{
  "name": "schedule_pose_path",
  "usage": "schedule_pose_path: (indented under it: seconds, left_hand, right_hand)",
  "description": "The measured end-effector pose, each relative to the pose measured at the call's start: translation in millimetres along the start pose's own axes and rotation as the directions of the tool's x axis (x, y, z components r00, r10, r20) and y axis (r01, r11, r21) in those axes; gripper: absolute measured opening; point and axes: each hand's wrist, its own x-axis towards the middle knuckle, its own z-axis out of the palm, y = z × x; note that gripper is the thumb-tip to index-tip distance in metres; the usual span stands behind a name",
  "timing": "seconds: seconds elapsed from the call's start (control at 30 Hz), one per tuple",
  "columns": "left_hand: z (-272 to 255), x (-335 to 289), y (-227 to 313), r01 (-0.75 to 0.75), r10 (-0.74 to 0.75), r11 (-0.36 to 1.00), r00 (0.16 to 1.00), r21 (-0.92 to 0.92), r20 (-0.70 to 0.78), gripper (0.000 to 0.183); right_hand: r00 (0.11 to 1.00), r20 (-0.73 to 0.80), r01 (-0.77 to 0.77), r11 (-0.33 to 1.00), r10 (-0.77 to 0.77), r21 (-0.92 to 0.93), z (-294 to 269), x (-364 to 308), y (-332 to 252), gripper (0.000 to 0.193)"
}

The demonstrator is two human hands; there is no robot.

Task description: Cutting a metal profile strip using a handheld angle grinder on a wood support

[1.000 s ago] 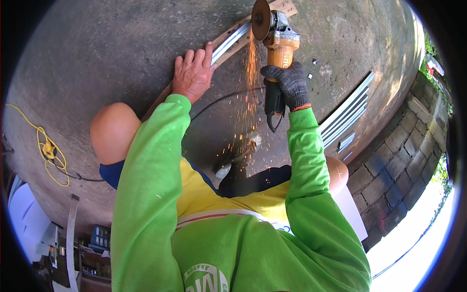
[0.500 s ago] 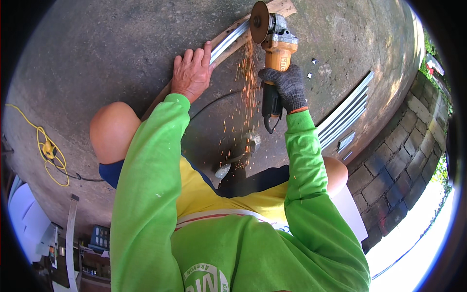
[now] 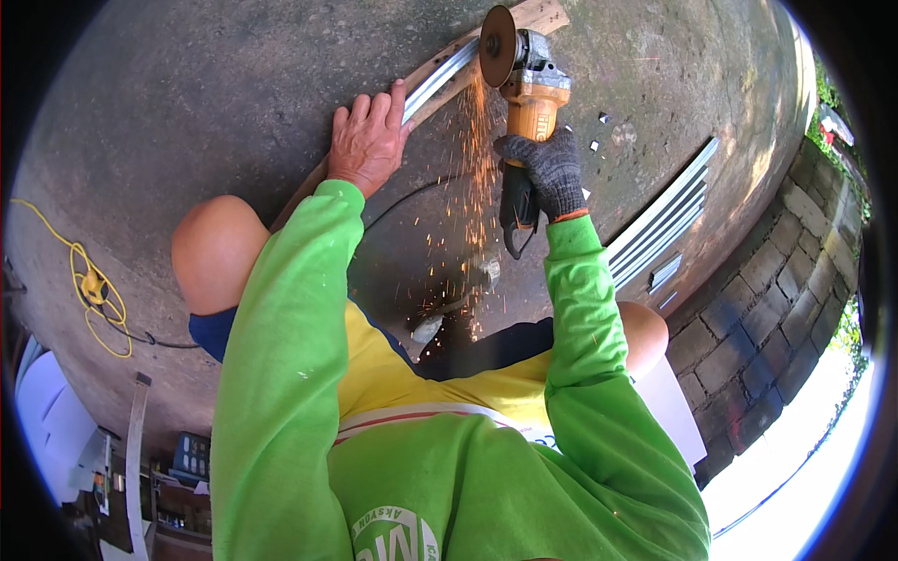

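My bare left hand (image 3: 367, 142) grips a shiny metal channel (image 3: 441, 79) against a wooden plank (image 3: 541, 15) on the floor, its fingers bent over the strip and the wood. In a grey knitted glove, my right hand (image 3: 552, 172) is wrapped around an orange and black angle grinder (image 3: 534, 110). The grinder's brown cutting disc (image 3: 498, 45) stands upright at the far end of the channel. Orange sparks (image 3: 479, 140) stream from there down toward my feet. The exact contact point is hidden by the disc.
Several metal channels (image 3: 666, 210) lie side by side on the concrete at right, near short offcuts (image 3: 665, 272). A block wall (image 3: 772, 299) stands beyond them. A dark cord (image 3: 412, 198) crosses the floor. A coiled yellow extension cord (image 3: 94, 285) lies at left.
The grinder and my right hand have shifted very slightly left. Sparks keep falling, now in a somewhat denser stream. My left hand stays in place on the metal channel.
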Motion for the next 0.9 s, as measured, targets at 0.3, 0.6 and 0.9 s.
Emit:
schedule_pose_path:
  seconds: [0.3, 0.6, 0.9]
  left_hand:
    - [-0.4, -4.0, -5.6, -0.003, 0.003, 1.0, 1.0, 0.0, 0.005, 0.067]
    - [2.9, 10.2, -3.6, -0.005, 0.006, 0.998, 1.0, 0.059, -0.002, 0.065]
    - [8.9, 6.2, -2.5, -0.003, 0.002, 1.0, 1.0, 0.031, 0.011, 0.065]
  right_hand:
    - [0.997, 0.073, -0.053, 0.94, 0.03, 0.337, -5.1, -38.8, -21.7, 0.046]
    - [0.999, -0.04, -0.008, 0.877, 0.03, 0.48, -20.2, -105.7, -36.4, 0.046]
    - [0.997, -0.044, -0.051, 0.94, 0.07, 0.338, -12.1, -97.5, -16.3, 0.052]
